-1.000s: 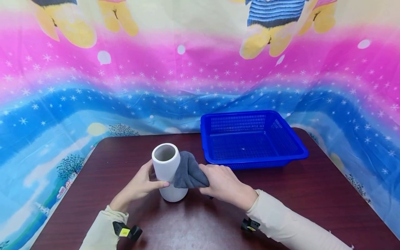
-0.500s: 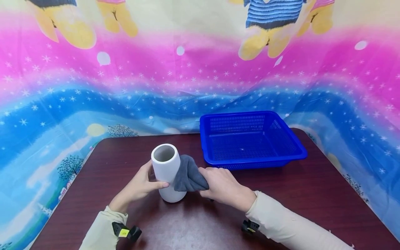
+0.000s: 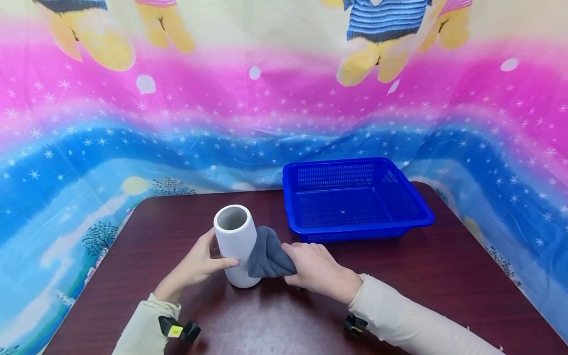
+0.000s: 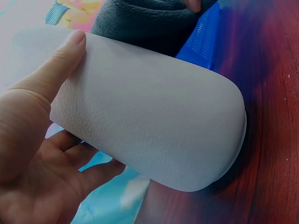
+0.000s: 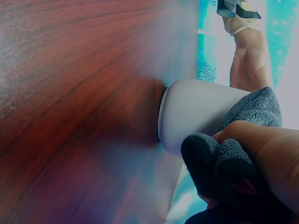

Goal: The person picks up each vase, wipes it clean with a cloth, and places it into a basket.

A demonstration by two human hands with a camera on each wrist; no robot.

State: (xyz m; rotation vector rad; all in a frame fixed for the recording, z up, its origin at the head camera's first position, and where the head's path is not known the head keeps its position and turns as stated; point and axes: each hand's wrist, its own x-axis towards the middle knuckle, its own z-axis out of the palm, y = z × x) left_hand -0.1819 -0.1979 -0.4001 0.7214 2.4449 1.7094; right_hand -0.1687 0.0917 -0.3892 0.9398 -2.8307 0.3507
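Clasped round the white vase [image 3: 236, 245] by the left hand [image 3: 195, 266], thumb across the front and fingers behind; pressed against its right flank by the right hand [image 3: 316, 269], a bunched grey cloth [image 3: 268, 253], fingers curled into the folds. Standing upright on the dark wooden table [image 3: 443, 276], near its middle, just left of the blue basket [image 3: 355, 197]. Probably ceramic: matte, rigid, weighty, breakable, best held mid-body. Soft and limp, by contrast, the cloth.
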